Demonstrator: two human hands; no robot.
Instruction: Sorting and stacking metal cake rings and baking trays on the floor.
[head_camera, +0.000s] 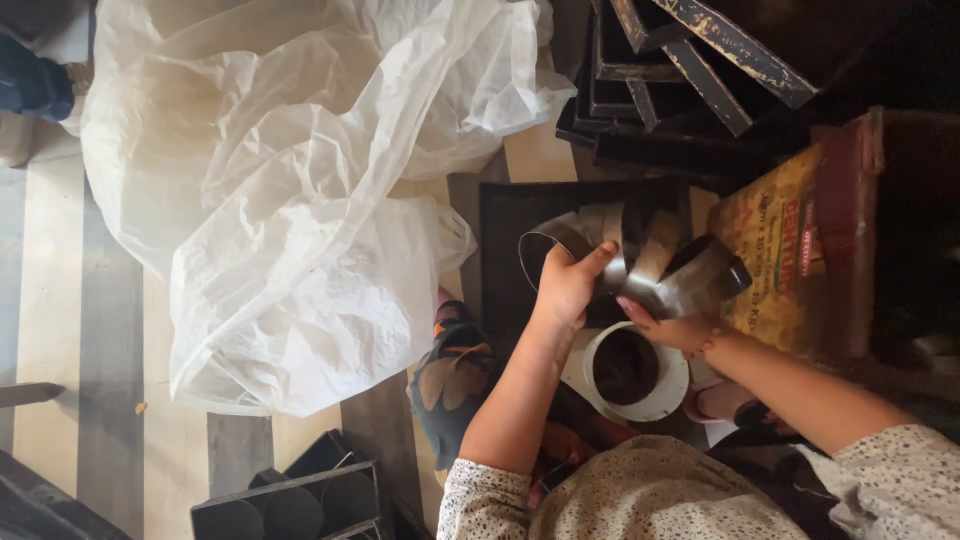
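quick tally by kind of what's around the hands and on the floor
Metal rings held in the left hand and right hand: about 4, overlapping, so the count is unsure
White bowl: 1
Plastic sheet: 1
Yellow box: 1
Dark tray stacks: 2
Total: about 9

A large crumpled white plastic sheet (300, 200) spreads from 12 to 9 o'clock over the striped floor (60, 330), and stacked dark metal trays (680, 80) lie at 1 o'clock. A yellow printed sack (775, 255) sits at 3 o'clock, a white bowl (672, 385) of dark contents just below centre, and another dark tray (290, 500) (holding round tins) at 7 o'clock
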